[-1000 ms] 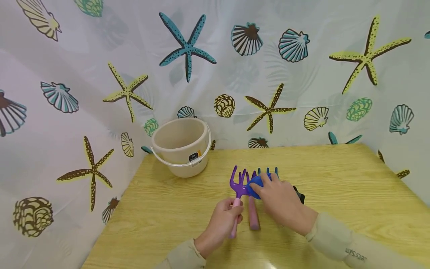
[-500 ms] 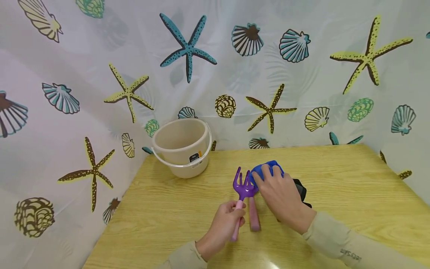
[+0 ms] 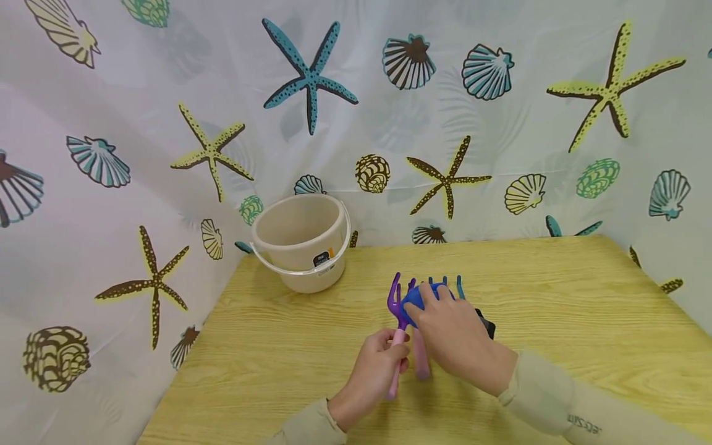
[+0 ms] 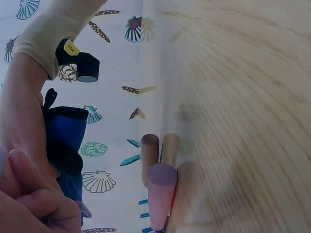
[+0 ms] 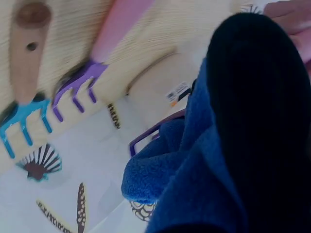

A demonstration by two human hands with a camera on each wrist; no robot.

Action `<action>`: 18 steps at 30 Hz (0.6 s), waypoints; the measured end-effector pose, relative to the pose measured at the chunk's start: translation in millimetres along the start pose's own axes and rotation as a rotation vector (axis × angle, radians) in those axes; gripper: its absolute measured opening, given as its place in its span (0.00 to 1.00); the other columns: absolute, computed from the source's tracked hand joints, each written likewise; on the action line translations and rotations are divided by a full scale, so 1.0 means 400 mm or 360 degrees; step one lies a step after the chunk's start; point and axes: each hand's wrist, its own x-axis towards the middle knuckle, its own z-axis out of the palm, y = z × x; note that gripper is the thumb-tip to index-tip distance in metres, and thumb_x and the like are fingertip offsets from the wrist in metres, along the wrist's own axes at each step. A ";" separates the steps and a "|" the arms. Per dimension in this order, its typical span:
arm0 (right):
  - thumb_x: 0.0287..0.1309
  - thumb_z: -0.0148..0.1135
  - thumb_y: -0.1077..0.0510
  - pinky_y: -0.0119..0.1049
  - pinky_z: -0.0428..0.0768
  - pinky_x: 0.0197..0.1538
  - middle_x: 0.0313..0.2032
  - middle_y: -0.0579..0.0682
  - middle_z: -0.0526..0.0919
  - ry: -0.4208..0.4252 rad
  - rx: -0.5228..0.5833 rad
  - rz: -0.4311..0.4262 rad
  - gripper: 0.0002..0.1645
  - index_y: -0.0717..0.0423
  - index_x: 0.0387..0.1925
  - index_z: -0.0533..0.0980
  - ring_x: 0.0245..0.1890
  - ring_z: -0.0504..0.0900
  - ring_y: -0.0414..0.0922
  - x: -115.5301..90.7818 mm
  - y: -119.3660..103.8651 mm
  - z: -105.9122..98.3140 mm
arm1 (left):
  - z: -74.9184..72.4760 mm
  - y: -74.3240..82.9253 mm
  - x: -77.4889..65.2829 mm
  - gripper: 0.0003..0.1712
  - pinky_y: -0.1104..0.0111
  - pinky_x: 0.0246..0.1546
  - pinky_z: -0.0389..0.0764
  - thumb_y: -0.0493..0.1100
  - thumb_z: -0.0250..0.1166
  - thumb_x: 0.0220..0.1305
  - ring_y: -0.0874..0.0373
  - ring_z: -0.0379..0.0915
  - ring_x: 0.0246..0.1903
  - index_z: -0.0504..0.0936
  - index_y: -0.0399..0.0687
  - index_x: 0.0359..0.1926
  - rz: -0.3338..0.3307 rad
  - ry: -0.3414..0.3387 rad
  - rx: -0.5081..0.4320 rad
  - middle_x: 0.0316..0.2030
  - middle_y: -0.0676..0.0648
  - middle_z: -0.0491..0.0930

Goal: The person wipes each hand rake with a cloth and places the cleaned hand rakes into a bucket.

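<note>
A cream bucket, its handle hanging down in front, stands at the back left of the table, well apart from the work. Near the middle, a person's left hand grips the fork by its pink handle, probably to steady it and leave the purple head free for the cloth. The right hand holds that bunched blue cloth against the tines, hiding most of them. Just beside lie a pink-handled rake and a teal rake, both partly screened by the right hand overhead.
</note>
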 end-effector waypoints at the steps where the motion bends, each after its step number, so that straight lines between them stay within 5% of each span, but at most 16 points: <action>1: 0.44 0.73 0.59 0.51 0.84 0.24 0.53 0.65 0.73 -0.0011 0.0017 -0.0002 0.28 0.49 0.52 0.79 0.45 0.73 0.64 -0.002 -0.005 -0.007 | -0.001 0.000 0.001 0.15 0.74 0.12 0.62 0.37 0.56 0.63 0.61 0.65 0.17 0.74 0.31 0.48 -0.0004 -0.0007 -0.0002 0.20 0.49 0.72; 8: 0.44 0.71 0.60 0.44 0.83 0.19 0.58 0.68 0.70 -0.0054 0.0111 -0.0052 0.29 0.47 0.53 0.80 0.46 0.73 0.63 -0.012 -0.020 -0.029 | -0.009 0.004 0.004 0.15 0.74 0.11 0.62 0.39 0.55 0.64 0.61 0.64 0.17 0.74 0.33 0.49 -0.0018 -0.0019 -0.0006 0.20 0.49 0.73; 18: 0.41 0.75 0.49 0.49 0.84 0.22 0.45 0.62 0.74 0.0162 -0.0116 -0.0024 0.30 0.53 0.49 0.79 0.40 0.74 0.61 0.017 0.013 0.015 | -0.001 -0.002 -0.012 0.15 0.74 0.12 0.61 0.39 0.57 0.63 0.63 0.63 0.17 0.75 0.31 0.47 0.0022 -0.0098 0.0078 0.20 0.50 0.72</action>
